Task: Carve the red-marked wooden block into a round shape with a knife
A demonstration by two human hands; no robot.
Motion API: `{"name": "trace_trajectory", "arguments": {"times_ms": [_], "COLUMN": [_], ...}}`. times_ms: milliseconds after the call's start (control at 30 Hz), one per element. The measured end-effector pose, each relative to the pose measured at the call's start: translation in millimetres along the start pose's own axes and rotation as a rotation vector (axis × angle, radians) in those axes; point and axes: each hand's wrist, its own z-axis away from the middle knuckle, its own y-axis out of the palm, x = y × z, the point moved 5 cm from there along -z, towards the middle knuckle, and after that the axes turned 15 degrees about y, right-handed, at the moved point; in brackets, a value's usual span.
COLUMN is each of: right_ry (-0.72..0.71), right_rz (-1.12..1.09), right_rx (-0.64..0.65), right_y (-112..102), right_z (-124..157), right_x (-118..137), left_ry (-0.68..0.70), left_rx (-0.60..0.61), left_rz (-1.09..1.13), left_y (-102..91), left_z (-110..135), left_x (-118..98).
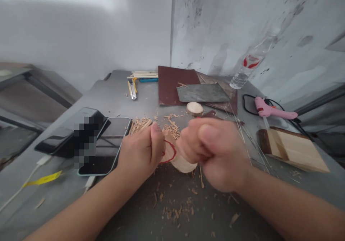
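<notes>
My left hand (pixel 141 147) is closed on a pale piece of wood (pixel 170 150) marked with a curved red line, its thumb pointing up and away. Close to the right of it, my right hand (pixel 215 147) is curled into a fist and slightly blurred by motion. A bit of red shows above its fingers, but whatever the fist holds is hidden. Just under the marked wood lies a round wood slice (pixel 185 166), partly covered by my hands. Wood shavings (pixel 172 128) are heaped behind the hands, and more are scattered on the grey table (pixel 129 212) in front.
On the left are a phone (pixel 104 165), a black device (pixel 72 129) and white cables. Farther back lie a utility knife (pixel 132 89), brown and grey sandpaper sheets (pixel 203 93) and another wood slice (pixel 194 108). A bottle (pixel 249 65), pink glue gun (pixel 273 111) and wood block (pixel 299 149) are right.
</notes>
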Motion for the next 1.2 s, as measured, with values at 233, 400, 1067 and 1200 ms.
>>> {"name": "trace_trajectory", "arguments": {"times_ms": [233,400,1067,1200], "right_ry": [0.087,0.234,0.697,0.708], "right_rz": [0.049,0.444,1.323,1.333], "right_rx": [0.012,-0.084,0.032,0.001], "right_y": [-11,-19,-64,-61], "right_z": [-7,-8,60,63], "right_x": [-19,5,1,-1], "left_ry": [-0.149,-0.233,-0.197,-0.183], "left_rx": [0.053,0.098,0.301,0.418], "left_rz": [0.145,0.245,0.346,0.331], "left_y": [9.1,9.4,15.9,19.2], "left_z": [0,2,7,13], "left_x": [13,18,9,7]}}
